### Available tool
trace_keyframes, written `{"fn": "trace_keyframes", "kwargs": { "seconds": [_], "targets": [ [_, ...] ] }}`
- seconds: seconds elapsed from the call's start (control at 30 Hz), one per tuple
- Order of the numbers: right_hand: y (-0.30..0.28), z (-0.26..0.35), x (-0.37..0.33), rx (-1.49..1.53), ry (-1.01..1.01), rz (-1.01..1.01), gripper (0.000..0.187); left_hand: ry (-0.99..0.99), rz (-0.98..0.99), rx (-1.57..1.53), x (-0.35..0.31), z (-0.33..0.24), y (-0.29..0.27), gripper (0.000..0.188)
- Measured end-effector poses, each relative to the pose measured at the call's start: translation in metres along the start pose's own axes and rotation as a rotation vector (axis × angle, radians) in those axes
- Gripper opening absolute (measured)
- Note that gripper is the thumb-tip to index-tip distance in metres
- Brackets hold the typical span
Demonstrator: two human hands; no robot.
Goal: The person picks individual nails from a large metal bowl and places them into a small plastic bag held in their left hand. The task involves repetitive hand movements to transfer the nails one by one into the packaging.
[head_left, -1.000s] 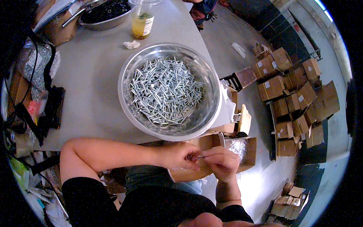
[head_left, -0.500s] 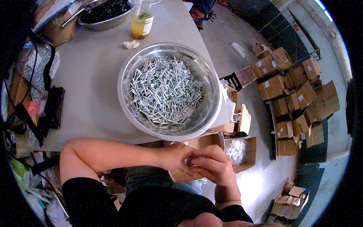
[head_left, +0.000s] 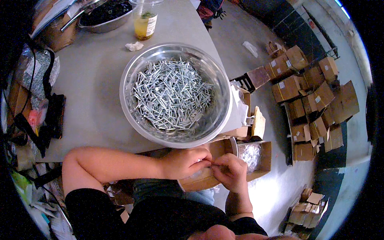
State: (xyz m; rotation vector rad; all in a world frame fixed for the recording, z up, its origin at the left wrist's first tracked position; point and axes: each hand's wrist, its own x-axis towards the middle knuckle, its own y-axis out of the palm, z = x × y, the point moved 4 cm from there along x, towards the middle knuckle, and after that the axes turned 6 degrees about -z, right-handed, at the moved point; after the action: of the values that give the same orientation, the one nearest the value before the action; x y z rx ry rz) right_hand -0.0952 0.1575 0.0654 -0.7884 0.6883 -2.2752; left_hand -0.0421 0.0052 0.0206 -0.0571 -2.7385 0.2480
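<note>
Keep left hand (head_left: 185,163) and right hand (head_left: 231,172) pinched fingertip to fingertip on something too small to identify, just below the wide steel bowl of silver screws (head_left: 176,96), above the open cardboard box (head_left: 262,160).

Two hands in view, the left hand (head_left: 184,163) and the right hand (head_left: 231,173). Two metal bowls on the surface (head_left: 92,80): one big steel bowl (head_left: 132,76) heaped with silver screws (head_left: 170,94), too many to count, and one second bowl (head_left: 105,18) at the far edge. One jar (head_left: 145,22), one crumpled white scrap (head_left: 134,46). Cardboard boxes (head_left: 312,92) on the floor, well over a dozen.
</note>
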Motion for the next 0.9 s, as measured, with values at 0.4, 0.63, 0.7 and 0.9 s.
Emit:
{"fn": "trace_keyframes", "kwargs": {
  "seconds": [0.4, 0.63, 0.7, 0.9],
  "targets": [
    [0.002, -0.020, -0.015, -0.043, 0.123, 0.117, 0.018, -0.136, 0.018, -0.022, -0.003, 0.008, 0.008, 0.011],
    [-0.089, -0.082, -0.064, -0.519, 0.539, -0.135, 0.018, -0.251, 0.004, -0.151, -0.003, 0.013, 0.008, 0.010],
    [-0.099, -0.085, -0.068, -0.576, 0.512, -0.229, 0.019, -0.247, 0.002, -0.156, -0.003, 0.014, 0.008, 0.011],
    [0.007, -0.090, -0.058, -0.264, 0.394, 0.305, 0.022, -0.301, 0.016, -0.162, -0.007, 0.018, 0.008, 0.016]
  ]
}}
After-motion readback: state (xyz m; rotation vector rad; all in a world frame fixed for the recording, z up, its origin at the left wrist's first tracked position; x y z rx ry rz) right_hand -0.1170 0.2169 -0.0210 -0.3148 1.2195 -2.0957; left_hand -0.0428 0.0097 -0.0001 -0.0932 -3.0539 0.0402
